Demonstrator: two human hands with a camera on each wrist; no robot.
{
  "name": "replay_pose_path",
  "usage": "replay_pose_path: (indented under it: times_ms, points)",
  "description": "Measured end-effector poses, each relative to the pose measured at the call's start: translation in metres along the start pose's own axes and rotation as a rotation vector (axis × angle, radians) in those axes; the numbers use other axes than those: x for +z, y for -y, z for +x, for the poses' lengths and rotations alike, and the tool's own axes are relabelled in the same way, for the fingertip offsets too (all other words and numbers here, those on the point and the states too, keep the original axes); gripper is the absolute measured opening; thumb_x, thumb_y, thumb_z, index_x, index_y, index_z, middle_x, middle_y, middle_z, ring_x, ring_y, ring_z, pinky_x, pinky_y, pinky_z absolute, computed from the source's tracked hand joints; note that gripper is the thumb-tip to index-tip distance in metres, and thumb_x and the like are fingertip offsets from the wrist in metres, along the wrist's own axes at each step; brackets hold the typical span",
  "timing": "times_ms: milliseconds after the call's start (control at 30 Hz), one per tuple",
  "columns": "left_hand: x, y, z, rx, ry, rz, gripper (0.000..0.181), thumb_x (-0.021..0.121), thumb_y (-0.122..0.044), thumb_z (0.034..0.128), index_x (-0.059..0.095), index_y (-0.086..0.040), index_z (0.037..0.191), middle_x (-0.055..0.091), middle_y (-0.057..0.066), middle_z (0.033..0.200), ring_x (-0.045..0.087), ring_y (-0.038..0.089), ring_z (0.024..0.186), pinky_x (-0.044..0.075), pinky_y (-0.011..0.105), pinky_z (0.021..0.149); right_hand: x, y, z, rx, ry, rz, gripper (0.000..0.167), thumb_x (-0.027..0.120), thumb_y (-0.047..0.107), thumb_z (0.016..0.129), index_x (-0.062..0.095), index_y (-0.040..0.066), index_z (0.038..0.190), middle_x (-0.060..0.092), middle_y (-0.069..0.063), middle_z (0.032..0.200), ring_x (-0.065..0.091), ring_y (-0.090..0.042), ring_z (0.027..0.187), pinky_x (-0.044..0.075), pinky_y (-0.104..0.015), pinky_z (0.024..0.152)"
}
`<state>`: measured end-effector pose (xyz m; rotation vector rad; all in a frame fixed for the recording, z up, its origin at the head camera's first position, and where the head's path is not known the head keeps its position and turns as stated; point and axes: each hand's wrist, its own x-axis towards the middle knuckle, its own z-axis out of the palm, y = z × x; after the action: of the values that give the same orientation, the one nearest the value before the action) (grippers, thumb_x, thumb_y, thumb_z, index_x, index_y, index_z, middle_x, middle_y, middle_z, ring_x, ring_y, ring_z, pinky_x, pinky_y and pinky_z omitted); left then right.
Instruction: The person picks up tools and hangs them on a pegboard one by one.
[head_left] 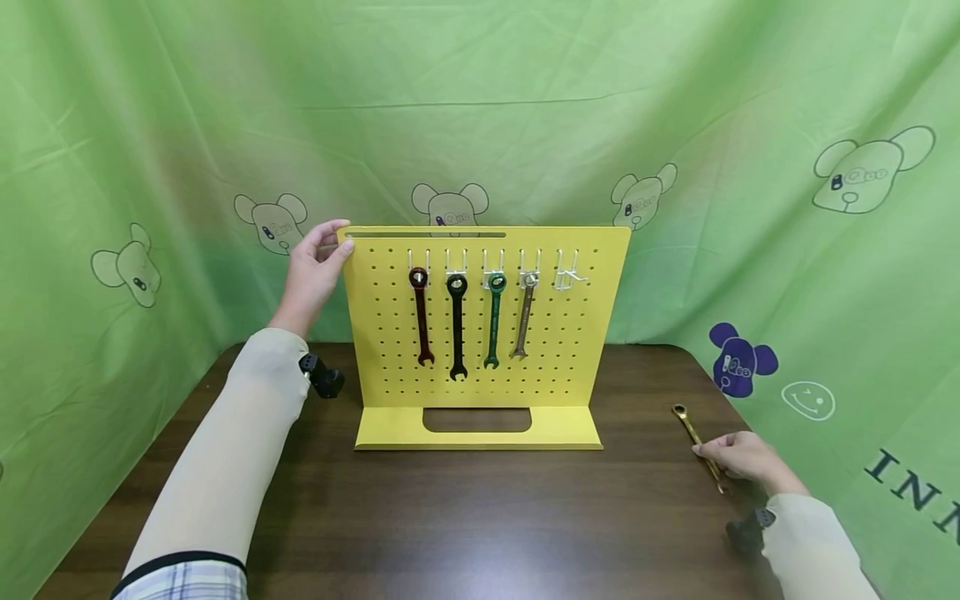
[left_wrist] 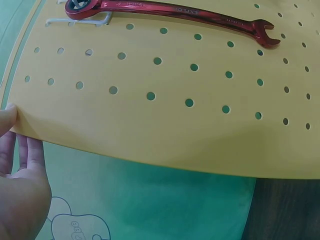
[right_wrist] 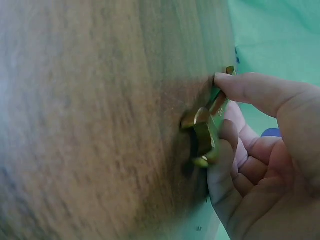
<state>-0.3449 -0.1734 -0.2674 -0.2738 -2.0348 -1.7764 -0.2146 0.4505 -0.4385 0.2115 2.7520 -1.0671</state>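
Observation:
My left hand (head_left: pixel 311 277) pinches the top left corner of a yellow pegboard (head_left: pixel 555 358), thumb in front and fingers behind. Over at the right, my right hand (head_left: pixel 746 458) holds a gold combination wrench (head_left: pixel 687 425) between thumb and fingers, low over the table. Its open end (right_wrist: pixel 204 137) faces the right wrist camera. Four-hook row aside, a red wrench (head_left: pixel 422 321), a black wrench (head_left: pixel 458 329), a green wrench (head_left: pixel 494 325) and a grey wrench (head_left: pixel 524 317) hang by their ring ends. A white hook (head_left: pixel 570 278) at the row's right end carries nothing.
The pegboard stands upright on its yellow base (head_left: pixel 390 429), upon a dark wooden table (head_left: pixel 480 517). Green curtain cloth (head_left: pixel 480 108) with cartoon mouse heads hangs behind and at both sides.

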Motion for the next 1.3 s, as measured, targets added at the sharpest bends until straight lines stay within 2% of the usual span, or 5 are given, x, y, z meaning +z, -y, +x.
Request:
replay_pose_path:
  times_ms: [100,300,567,800,1300]
  points:
    - [0.0,0.0,0.0,-0.002,0.003,0.007,0.038,0.062,-0.017,0.1012,0.057,-0.009,0.138,0.058,0.005,0.122,0.057,0.016,0.105,0.05,0.032,0.095,0.001,-0.001,-0.001,-0.01,-0.004,0.029,0.027,0.063,0.022,0.095,0.069,-0.003,0.085,0.048,0.006,0.064,0.047,-0.009,0.06,0.042,-0.026,0.054]
    - [0.0,0.001,0.0,-0.003,0.003,0.008,0.038,0.061,-0.016,0.1013,0.057,-0.008,0.138,0.057,0.006,0.122,0.057,0.015,0.104,0.05,0.032,0.094,0.004,-0.002,-0.002,-0.06,-0.035,0.014,0.034,0.064,0.016,0.097,0.062,-0.018,0.105,0.058,0.0,0.082,0.05,-0.01,0.071,0.044,-0.025,0.061]
    - [0.001,-0.001,0.001,-0.005,-0.001,0.001,0.036,0.062,-0.015,0.1009,0.059,-0.01,0.136,0.058,0.005,0.121,0.057,0.015,0.104,0.05,0.031,0.093,0.006,0.0,-0.001,-0.096,-0.071,-0.042,0.03,0.063,0.012,0.096,0.06,-0.017,0.1,0.06,-0.003,0.084,0.051,-0.014,0.074,0.045,-0.026,0.062]
    - [0.001,-0.002,0.0,-0.015,0.001,0.009,0.036,0.061,-0.015,0.1012,0.058,-0.01,0.137,0.057,0.005,0.122,0.057,0.015,0.103,0.05,0.031,0.094,0.01,0.004,-0.004,-0.094,-0.074,0.03,0.028,0.061,0.011,0.096,0.058,-0.016,0.102,0.055,-0.002,0.078,0.049,-0.011,0.067,0.044,-0.026,0.057]
    - [0.001,0.0,0.0,-0.001,0.01,-0.013,0.038,0.062,-0.014,0.1011,0.057,-0.007,0.138,0.057,0.004,0.121,0.057,0.015,0.104,0.049,0.032,0.096,0.015,0.044,-0.005,-0.214,-0.086,0.084,0.027,0.06,0.01,0.098,0.057,-0.015,0.107,0.059,-0.008,0.087,0.05,-0.012,0.076,0.044,-0.026,0.065]
